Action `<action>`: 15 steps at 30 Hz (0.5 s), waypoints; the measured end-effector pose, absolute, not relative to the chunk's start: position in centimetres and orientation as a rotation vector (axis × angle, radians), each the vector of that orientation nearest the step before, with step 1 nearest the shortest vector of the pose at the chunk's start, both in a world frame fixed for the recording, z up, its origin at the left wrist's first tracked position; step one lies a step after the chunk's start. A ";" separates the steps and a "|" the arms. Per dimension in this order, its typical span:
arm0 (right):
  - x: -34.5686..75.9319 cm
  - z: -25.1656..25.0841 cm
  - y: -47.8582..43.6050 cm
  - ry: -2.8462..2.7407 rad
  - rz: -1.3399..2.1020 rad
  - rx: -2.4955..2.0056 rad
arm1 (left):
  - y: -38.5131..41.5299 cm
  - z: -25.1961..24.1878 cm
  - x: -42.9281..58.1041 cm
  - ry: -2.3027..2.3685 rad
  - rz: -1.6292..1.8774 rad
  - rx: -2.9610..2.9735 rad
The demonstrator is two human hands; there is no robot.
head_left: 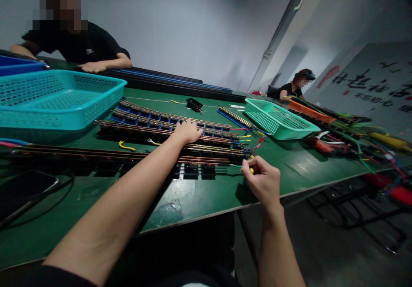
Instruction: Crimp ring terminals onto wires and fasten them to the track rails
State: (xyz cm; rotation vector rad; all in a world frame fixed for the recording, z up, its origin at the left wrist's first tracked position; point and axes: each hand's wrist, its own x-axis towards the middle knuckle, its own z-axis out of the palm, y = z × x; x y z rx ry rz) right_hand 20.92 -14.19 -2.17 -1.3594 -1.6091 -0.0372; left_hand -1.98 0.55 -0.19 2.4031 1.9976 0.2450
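Long strips of dark and blue blocks carrying brass rails [144, 121] lie side by side across the green table. My left hand [187, 131] rests over them, thumb apart and fingers bent down on the rails, pressing without a visible grasp. At the right ends of the strips, my right hand [264, 177] is closed around a small dark-tipped tool with yellow on it [252, 170], which looks like pliers; most of it is hidden in the fist. A green wire [236, 165] runs from the nearest strip toward those fingers. Red and yellow wire ends [260, 142] stick out just beyond.
Turquoise basket [96, 102] at left, green basket [283, 121] at right. A short rail strip [234, 118] and a black box [194, 104] lie beyond the strips. A yellow wire [126, 146] is nearer. One person sits opposite, another at far right. A red-handled tool [322, 146] lies right.
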 end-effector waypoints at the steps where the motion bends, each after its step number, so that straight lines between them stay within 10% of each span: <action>1: 20.9 -2.2 -14.2 -1.550 -0.007 -1.360 | 0.5 -0.2 -2.0 1.997 0.247 2.404; 15: 21.7 -1.4 -14.1 -0.573 0.476 -0.921 | 0.6 -0.1 -2.0 1.996 0.230 2.396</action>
